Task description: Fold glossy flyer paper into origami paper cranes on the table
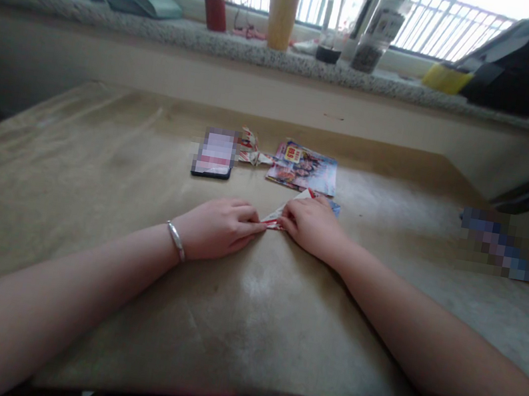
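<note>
My left hand and my right hand meet at the middle of the table, both pressing on a small folded piece of printed paper. The left fingers are drawn together, pinching its near corner. The right fingers curl down over its other end and hide most of it. A silver bangle sits on my left wrist. Just beyond the hands lie a folded paper shape and a stack of colourful printed sheets.
A phone lies face up left of the paper shape. The table is covered with tan paper. A blurred object rests at the right. The stone windowsill behind holds a red cup, a yellow cylinder and jars.
</note>
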`<state>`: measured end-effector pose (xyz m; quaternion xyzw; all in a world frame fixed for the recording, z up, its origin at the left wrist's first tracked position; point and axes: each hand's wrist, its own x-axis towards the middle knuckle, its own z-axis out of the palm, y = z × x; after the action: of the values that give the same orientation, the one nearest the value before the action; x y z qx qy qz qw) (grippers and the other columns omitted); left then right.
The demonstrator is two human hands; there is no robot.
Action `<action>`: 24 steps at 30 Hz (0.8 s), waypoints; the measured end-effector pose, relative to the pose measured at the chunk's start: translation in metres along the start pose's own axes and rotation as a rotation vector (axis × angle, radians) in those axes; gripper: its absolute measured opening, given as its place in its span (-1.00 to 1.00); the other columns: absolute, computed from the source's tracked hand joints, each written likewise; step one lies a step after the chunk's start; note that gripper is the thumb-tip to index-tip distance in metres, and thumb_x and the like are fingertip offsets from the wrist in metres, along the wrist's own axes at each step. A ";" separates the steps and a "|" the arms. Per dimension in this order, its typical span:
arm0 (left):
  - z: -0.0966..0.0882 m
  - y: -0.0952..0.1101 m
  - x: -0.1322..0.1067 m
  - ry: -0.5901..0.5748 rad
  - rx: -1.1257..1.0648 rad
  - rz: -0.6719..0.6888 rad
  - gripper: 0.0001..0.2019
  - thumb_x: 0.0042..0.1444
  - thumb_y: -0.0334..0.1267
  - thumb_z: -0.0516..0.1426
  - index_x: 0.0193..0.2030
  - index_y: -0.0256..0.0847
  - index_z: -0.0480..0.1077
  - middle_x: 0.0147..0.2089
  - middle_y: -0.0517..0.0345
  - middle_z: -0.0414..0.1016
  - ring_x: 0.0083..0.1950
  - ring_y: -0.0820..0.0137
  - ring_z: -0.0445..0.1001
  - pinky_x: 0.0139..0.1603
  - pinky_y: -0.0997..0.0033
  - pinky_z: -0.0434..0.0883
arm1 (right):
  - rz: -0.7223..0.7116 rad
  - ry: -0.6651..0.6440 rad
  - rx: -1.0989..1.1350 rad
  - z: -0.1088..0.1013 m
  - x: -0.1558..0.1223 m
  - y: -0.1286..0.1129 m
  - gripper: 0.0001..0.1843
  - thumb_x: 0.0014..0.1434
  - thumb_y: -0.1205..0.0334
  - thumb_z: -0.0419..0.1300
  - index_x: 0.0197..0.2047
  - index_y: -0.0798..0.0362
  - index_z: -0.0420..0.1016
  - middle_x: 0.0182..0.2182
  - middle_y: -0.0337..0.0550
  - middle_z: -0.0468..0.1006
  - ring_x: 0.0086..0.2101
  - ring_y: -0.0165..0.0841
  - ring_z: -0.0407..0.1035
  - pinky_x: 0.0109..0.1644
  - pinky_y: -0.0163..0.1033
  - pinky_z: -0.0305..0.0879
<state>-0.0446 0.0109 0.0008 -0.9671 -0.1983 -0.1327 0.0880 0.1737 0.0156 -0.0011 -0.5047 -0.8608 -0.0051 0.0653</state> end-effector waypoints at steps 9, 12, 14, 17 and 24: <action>0.002 -0.003 -0.001 -0.027 -0.010 -0.005 -0.69 0.24 -0.31 -0.03 0.02 -0.26 0.45 -0.24 -0.01 0.48 -0.22 0.37 0.43 -0.20 0.39 0.43 | 0.007 -0.010 0.109 0.003 0.005 0.006 -0.79 0.20 0.12 0.13 -0.35 0.07 0.46 -0.31 -0.11 0.59 -0.23 -0.26 0.41 -0.10 -0.15 0.07; 0.002 -0.003 0.000 -0.031 -0.001 0.009 -0.68 0.24 -0.31 -0.04 0.03 -0.26 0.44 -0.26 0.00 0.47 -0.23 0.37 0.43 -0.21 0.40 0.43 | 0.010 -0.005 0.111 0.004 0.005 0.007 -0.79 0.20 0.12 0.14 -0.35 0.07 0.46 -0.30 -0.12 0.59 -0.22 -0.25 0.41 -0.09 -0.15 0.07; 0.002 -0.003 0.000 -0.035 0.007 0.002 -0.68 0.25 -0.32 -0.05 0.04 -0.24 0.44 -0.26 0.01 0.47 -0.23 0.38 0.42 -0.20 0.40 0.42 | 0.017 -0.009 0.108 0.004 0.005 0.007 -0.80 0.19 0.13 0.14 -0.35 0.07 0.46 -0.30 -0.12 0.59 -0.21 -0.25 0.42 -0.10 -0.15 0.07; 0.001 -0.002 0.002 -0.032 -0.011 -0.018 -0.67 0.25 -0.33 -0.05 0.06 -0.21 0.42 -0.25 0.02 0.47 -0.23 0.39 0.40 -0.19 0.40 0.41 | 0.025 -0.019 0.106 0.003 0.005 0.006 -0.80 0.19 0.12 0.14 -0.35 0.08 0.46 -0.31 -0.12 0.59 -0.22 -0.25 0.42 -0.10 -0.14 0.08; 0.002 -0.004 0.004 -0.048 -0.015 0.009 -0.67 0.23 -0.35 -0.04 0.06 -0.23 0.41 -0.25 0.03 0.45 -0.25 0.37 0.36 -0.20 0.39 0.39 | 0.028 -0.015 0.109 0.002 0.004 0.004 -0.80 0.19 0.13 0.14 -0.35 0.07 0.47 -0.31 -0.12 0.60 -0.22 -0.25 0.43 -0.07 -0.12 0.08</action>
<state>-0.0419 0.0162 0.0007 -0.9715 -0.1950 -0.1107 0.0767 0.1753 0.0215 -0.0024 -0.5122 -0.8532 0.0466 0.0863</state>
